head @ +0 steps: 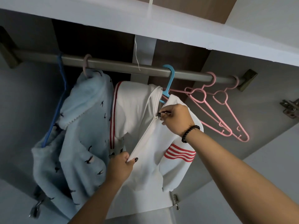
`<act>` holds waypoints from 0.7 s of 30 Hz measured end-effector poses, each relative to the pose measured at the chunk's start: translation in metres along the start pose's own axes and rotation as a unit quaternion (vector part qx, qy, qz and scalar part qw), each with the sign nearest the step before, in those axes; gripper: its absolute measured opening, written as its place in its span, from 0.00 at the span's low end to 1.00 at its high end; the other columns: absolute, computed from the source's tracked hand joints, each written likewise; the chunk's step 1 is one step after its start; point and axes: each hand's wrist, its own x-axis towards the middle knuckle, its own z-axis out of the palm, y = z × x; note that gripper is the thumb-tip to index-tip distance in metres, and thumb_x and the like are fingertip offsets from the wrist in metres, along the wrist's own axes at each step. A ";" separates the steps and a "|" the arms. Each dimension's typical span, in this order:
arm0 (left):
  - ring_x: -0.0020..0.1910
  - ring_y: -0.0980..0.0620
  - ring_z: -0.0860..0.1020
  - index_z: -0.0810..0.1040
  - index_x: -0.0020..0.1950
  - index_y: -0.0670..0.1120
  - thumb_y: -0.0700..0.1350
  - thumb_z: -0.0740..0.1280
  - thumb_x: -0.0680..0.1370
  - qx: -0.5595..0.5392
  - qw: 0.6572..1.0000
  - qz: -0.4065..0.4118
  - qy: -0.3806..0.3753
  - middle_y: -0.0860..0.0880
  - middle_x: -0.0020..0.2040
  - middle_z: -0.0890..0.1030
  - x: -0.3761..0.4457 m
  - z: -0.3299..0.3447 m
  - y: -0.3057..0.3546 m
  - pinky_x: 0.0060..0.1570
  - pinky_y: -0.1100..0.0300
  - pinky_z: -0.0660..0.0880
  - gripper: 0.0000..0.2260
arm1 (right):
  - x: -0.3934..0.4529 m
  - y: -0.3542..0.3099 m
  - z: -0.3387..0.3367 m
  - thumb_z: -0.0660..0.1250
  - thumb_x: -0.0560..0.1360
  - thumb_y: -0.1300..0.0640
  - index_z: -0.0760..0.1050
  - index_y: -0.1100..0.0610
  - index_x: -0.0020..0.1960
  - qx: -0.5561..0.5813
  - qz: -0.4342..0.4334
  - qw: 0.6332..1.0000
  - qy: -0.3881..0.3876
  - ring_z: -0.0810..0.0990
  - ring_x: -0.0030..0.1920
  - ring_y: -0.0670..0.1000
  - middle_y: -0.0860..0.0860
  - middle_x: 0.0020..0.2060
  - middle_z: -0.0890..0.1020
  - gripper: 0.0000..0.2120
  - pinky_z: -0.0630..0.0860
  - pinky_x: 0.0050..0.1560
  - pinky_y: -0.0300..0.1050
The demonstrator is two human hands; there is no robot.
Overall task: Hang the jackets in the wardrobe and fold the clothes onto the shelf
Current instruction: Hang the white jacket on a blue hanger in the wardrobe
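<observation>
A white zip jacket with red stripes [142, 113] hangs on a blue hanger [169, 81] from the wardrobe rail [126, 67]. My right hand [176, 118], wearing a black bead bracelet, pinches the zip pull near the jacket's collar. My left hand [121, 165] grips the lower edge of the zip strip and holds it taut. To the left hangs a light blue fleece jacket with small bird prints [84, 126] on a pale pink hanger hook.
Two bare pink hangers [226, 110] hang at the rail's right end. A blue hanger [59, 97] hangs at the far left. The white shelf board [113, 21] runs above the rail. Door hinges [289, 107] sit on the right wall.
</observation>
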 end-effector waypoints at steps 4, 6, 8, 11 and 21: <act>0.28 0.51 0.59 0.58 0.30 0.47 0.49 0.73 0.73 -0.026 1.000 0.003 0.003 0.51 0.26 0.60 0.008 0.000 -0.007 0.31 0.58 0.59 0.24 | 0.006 -0.004 -0.006 0.63 0.76 0.65 0.84 0.58 0.48 -0.020 0.009 0.999 0.043 0.83 0.41 0.56 0.54 0.42 0.85 0.11 0.81 0.47 0.51; 0.28 0.51 0.60 0.59 0.30 0.47 0.48 0.73 0.72 -0.034 0.999 -0.003 0.003 0.51 0.25 0.61 0.012 0.000 -0.010 0.31 0.59 0.59 0.24 | 0.007 -0.006 -0.005 0.63 0.75 0.65 0.84 0.57 0.48 -0.035 0.005 0.998 0.056 0.82 0.41 0.55 0.54 0.42 0.85 0.11 0.81 0.47 0.50; 0.27 0.52 0.61 0.59 0.29 0.47 0.48 0.74 0.72 -0.031 0.999 -0.009 -0.009 0.51 0.25 0.62 0.014 0.002 -0.010 0.31 0.59 0.59 0.23 | 0.005 -0.008 0.000 0.63 0.75 0.64 0.84 0.57 0.49 -0.056 -0.001 0.996 0.067 0.82 0.43 0.55 0.54 0.44 0.85 0.11 0.80 0.48 0.49; 0.27 0.53 0.62 0.59 0.29 0.48 0.50 0.73 0.72 0.024 0.997 -0.014 -0.078 0.53 0.25 0.62 0.022 0.000 -0.003 0.31 0.59 0.59 0.23 | 0.002 -0.008 0.006 0.63 0.75 0.63 0.83 0.57 0.49 -0.084 -0.016 0.993 0.087 0.81 0.43 0.55 0.54 0.44 0.84 0.10 0.80 0.46 0.49; 0.50 0.52 0.79 0.78 0.60 0.46 0.44 0.67 0.77 -0.077 0.988 0.134 -0.008 0.50 0.53 0.81 0.078 -0.077 0.137 0.49 0.63 0.73 0.12 | 0.022 -0.009 -0.039 0.69 0.74 0.62 0.82 0.58 0.51 0.024 0.025 0.987 0.159 0.76 0.38 0.41 0.47 0.41 0.81 0.07 0.71 0.41 0.22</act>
